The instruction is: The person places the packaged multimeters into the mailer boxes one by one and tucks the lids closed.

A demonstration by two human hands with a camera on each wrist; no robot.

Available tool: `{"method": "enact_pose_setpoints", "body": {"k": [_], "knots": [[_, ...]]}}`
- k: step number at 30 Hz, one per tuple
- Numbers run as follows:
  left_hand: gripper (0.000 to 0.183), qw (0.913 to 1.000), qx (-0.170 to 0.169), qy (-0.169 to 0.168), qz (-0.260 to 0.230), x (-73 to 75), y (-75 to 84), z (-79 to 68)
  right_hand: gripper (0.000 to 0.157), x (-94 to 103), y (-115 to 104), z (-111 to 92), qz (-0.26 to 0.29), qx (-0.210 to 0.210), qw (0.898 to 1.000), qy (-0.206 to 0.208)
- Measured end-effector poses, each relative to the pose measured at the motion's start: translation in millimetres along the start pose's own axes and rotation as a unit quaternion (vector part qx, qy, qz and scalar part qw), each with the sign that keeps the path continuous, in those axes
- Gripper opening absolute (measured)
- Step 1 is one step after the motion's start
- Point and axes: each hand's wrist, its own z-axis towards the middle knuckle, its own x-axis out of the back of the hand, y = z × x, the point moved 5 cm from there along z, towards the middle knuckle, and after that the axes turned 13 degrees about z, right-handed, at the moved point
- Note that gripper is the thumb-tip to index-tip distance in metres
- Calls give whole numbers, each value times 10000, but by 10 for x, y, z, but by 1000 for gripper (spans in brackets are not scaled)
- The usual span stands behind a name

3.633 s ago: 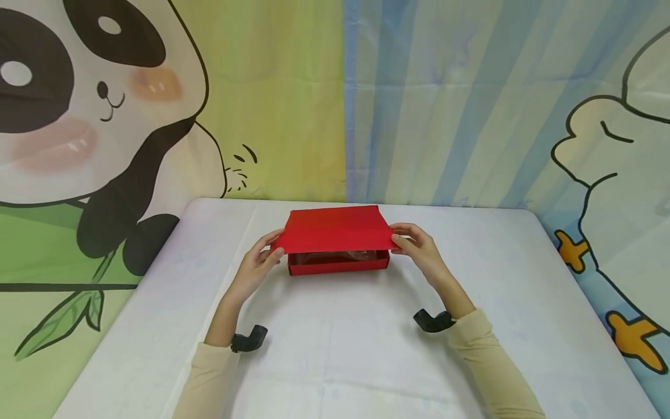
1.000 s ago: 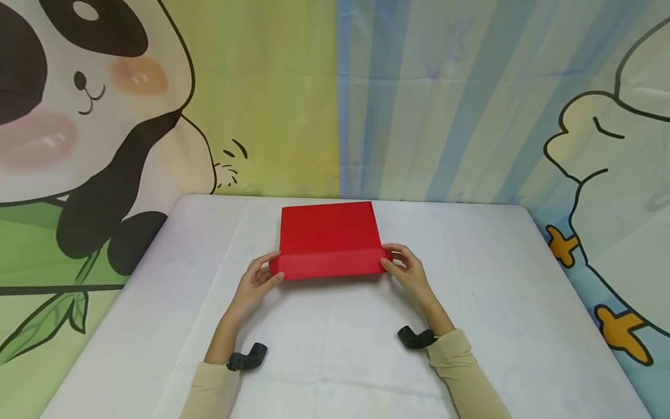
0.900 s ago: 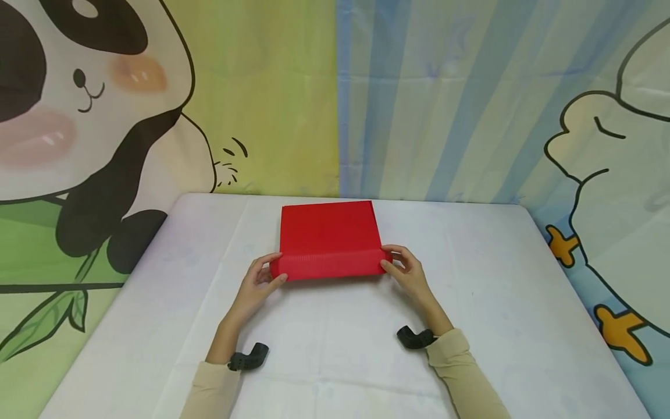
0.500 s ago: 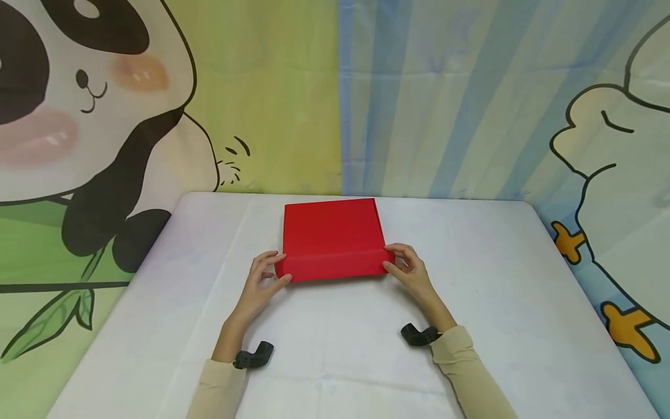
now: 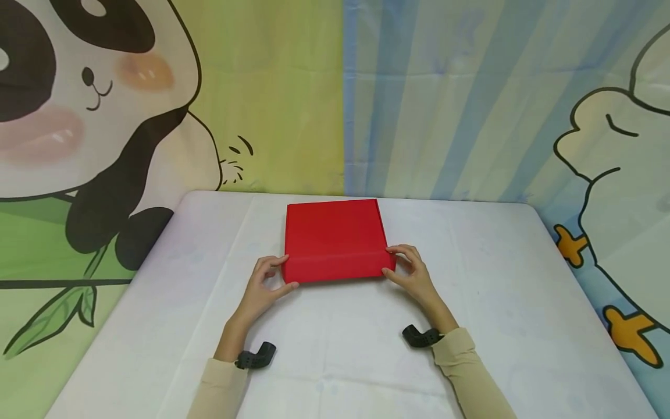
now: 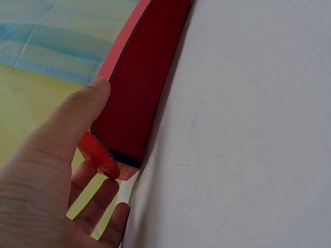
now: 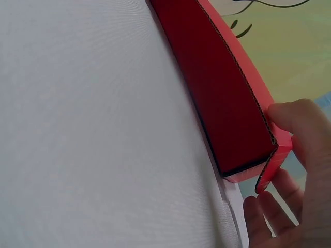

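A red cardboard box [image 5: 332, 230] lies on the table, its lid down over the tray and the creased front flap [image 5: 340, 267] hanging at the near side. My left hand [image 5: 262, 291] holds the flap's left corner, with the thumb on the front edge and fingers by the side. In the left wrist view a small side tab [image 6: 101, 155] sticks out near the fingers. At the right corner, my right hand [image 5: 416, 276] holds the flap between thumb and fingers. The right wrist view shows another side tab [image 7: 271, 168] standing outside the box wall. What lies inside is hidden.
A white cloth covers the table [image 5: 335, 349]. Behind it hangs a printed curtain [image 5: 445, 99] with a panda and another cartoon figure. Each wrist carries a black camera mount, one on the left [image 5: 256, 356] and one on the right [image 5: 420, 336].
The raised lid has come down over the box, hiding the clear plastic inside. Its front flap has folded down at the near side. Lately the left thumb has slid slightly rightward along the edge.
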Motion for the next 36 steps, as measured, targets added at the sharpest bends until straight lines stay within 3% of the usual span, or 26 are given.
{"method": "enact_pose_setpoints", "body": {"k": [5, 9, 14, 18, 25, 31, 36], "knots": [[67, 9997, -210, 60, 146, -12, 24, 5, 54, -18, -18, -2, -23, 190, 9996, -212], [67, 9992, -299, 104, 238, 7, 150, -11, 60, -34, -35, -5, -247, 377, 9983, -366], [63, 9993, -272, 40, 241, 77, 359, -31, 62, -27, -34, -11, -298, 299, 9986, -319], [63, 9989, -352, 14, 306, 96, 404, -34, 63, -26, -24, -13, -173, 260, 9990, -322], [68, 9989, -386, 37, 260, -4, 5, 24, 63, -25, 2, 0, 93, 174, 9993, -332], [66, 9998, -181, -14, 118, -3, -12, 12, 61, -2, 9, -10, 196, -113, 9996, -173], [67, 9997, -8, -126, -221, -13, -25, 8, 60, 6, 4, -5, 248, -68, 9996, -154]]}}
